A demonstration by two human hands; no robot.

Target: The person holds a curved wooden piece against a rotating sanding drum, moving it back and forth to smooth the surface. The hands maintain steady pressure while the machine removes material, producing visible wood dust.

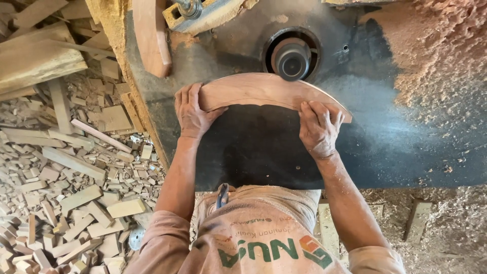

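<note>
Head view: the curved wooden piece (269,91) lies flat on the dark machine table (406,147), its outer edge touching the spindle cutter (291,59). The left hand (192,112) grips its left end, the right hand (317,127) clamps its right end (fingers on top). Risk: kickback could pull either hand toward the cutter; sawdust (436,56) may reduce grip.

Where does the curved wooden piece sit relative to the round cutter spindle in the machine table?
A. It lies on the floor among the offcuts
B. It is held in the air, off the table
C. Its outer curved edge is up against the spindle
C: the curved wooden piece lies flat on the dark table, its arched edge meeting the spindle, with the left hand and right hand pressing its ends.
</note>
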